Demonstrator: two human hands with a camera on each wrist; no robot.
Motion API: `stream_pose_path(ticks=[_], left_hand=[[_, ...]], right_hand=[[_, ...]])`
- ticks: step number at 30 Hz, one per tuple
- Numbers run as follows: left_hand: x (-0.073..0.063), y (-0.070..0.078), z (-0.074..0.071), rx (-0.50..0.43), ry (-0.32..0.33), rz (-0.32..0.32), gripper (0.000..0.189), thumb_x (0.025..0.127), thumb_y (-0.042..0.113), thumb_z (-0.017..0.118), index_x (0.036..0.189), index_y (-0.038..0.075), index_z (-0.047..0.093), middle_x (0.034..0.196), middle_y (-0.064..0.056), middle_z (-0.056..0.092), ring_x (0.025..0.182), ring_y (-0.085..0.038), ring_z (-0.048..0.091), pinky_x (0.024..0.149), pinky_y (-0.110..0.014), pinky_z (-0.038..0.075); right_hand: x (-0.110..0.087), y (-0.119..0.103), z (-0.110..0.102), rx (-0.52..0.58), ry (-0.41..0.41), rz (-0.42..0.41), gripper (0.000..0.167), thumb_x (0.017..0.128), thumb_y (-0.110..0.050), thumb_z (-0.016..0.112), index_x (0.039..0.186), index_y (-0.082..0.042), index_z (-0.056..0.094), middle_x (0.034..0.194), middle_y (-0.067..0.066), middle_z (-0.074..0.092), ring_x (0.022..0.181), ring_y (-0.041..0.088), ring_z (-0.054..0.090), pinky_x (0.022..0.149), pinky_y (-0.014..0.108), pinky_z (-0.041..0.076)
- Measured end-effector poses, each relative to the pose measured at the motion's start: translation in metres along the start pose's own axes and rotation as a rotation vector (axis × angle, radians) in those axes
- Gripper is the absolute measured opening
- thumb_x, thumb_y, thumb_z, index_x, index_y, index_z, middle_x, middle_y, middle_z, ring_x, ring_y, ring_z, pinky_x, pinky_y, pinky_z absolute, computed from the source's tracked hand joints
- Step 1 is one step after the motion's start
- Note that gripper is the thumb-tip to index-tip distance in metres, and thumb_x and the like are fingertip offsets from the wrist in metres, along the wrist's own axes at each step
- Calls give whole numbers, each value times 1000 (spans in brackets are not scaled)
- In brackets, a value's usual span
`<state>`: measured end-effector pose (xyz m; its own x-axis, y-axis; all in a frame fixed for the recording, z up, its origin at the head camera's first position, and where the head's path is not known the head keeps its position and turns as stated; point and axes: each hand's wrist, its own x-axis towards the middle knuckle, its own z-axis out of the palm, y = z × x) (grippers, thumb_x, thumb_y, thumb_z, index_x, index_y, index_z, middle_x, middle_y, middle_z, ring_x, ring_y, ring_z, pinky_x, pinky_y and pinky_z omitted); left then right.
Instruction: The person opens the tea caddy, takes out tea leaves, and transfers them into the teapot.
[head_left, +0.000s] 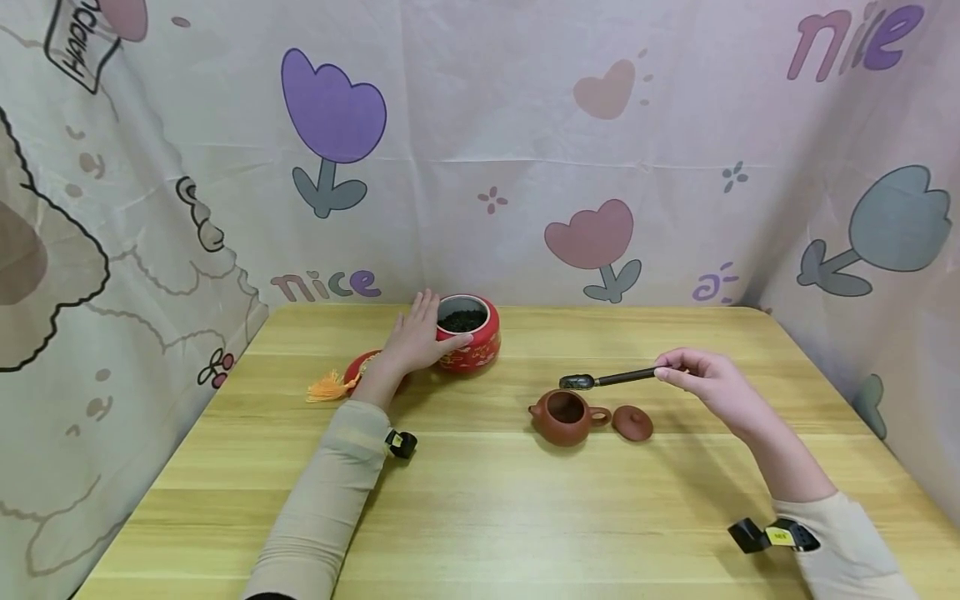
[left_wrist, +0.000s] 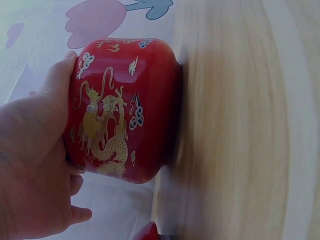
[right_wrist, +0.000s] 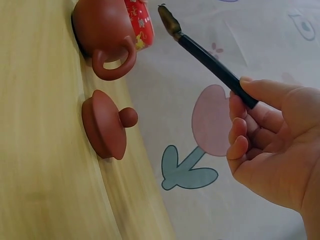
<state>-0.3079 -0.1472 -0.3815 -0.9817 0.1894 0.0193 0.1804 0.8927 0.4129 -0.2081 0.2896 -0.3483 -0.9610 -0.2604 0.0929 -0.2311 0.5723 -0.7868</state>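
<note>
My left hand (head_left: 422, 337) lies against the left side of a red jar (head_left: 474, 354), fingers straight and thumb across its front. Gold dragon decoration covers the jar (left_wrist: 120, 115) in the left wrist view; dark tea leaves (head_left: 462, 321) fill its inside. With thumb and fingers, my right hand (head_left: 705, 379) pinches the end of a dark-handled tea scoop (head_left: 576, 382). Its head is level, just above and behind a brown clay teapot (head_left: 564, 425), which stands uncovered. In the right wrist view, the scoop (right_wrist: 210, 62) tilts across the backdrop; what lies in it is unclear.
The teapot's lid (head_left: 633, 423) lies beside the handle, knob up. Partly hidden behind my left forearm is a red jar lid (head_left: 362, 367) with an orange tassel (head_left: 327, 387). A printed cloth (head_left: 465, 125) hangs behind the wooden table (head_left: 480, 508).
</note>
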Motion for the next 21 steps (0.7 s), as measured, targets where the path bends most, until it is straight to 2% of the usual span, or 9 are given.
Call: stream_pose_path(ticks=[6, 21], left_hand=[[0, 1, -1, -7, -14, -5, 111, 83, 76, 49, 157, 7, 4, 166, -12, -3, 154, -30, -5, 121, -60, 6], [0, 1, -1, -3, -20, -7, 111, 83, 76, 50, 157, 8, 3, 166, -11, -4, 154, -29, -8, 121, -61, 4]], right_hand=[[-1, -1, 1, -22, 4, 16, 28, 98, -25, 59, 111, 0, 64, 94, -10, 60, 82, 5, 51, 70, 21, 45], [-2, -7, 7, -25, 51, -12, 24, 96, -23, 63, 108, -3, 65, 86, -8, 60, 72, 9, 51, 62, 23, 44]])
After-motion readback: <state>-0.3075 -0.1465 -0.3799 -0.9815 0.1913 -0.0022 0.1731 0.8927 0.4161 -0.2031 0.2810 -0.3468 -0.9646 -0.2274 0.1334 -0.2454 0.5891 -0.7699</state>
